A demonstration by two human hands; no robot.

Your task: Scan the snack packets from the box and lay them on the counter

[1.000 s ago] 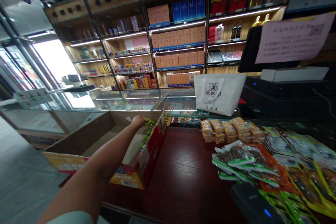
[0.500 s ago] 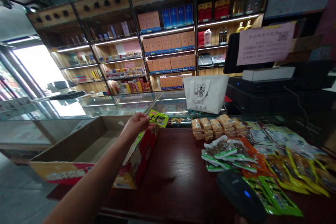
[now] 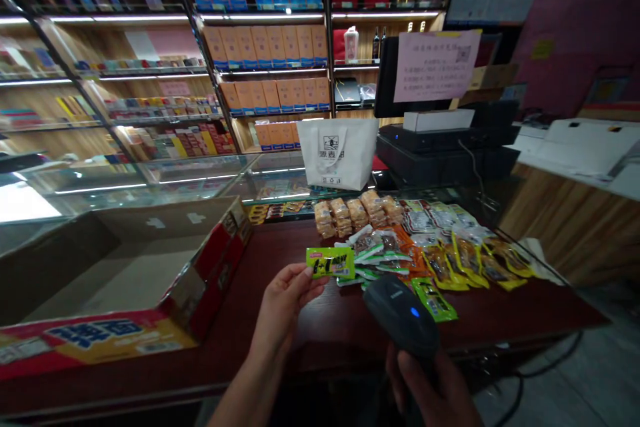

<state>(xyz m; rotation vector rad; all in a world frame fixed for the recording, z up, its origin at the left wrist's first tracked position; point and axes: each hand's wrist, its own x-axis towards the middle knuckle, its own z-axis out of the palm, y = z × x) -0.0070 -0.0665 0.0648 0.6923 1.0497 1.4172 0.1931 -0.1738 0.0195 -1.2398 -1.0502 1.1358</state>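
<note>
Between thumb and fingers, my left hand (image 3: 290,293) pinches a small green snack packet (image 3: 330,262) by its left end, held up over the counter. My right hand (image 3: 425,380) grips a black barcode scanner (image 3: 403,313) with a lit blue spot on top, its head pointing up and left, just right of the packet. Behind the scanner lie white-and-green snack packets (image 3: 370,253) in a pile. More green packets (image 3: 435,299) rest beside the scanner's right side. Part of the scanner's handle is hidden by my fingers.
An open cardboard box (image 3: 120,280) stands on the dark red counter (image 3: 240,340) at left. Wrapped cakes (image 3: 350,213), yellow packets (image 3: 465,260) and orange packets lie at right. Behind them stand a white bag (image 3: 340,153) and a monitor (image 3: 387,80) with a paper notice.
My left hand has brought the green packet from over the box's far corner to near the scanner. My right hand has come into fuller view, and the camera has turned right.
</note>
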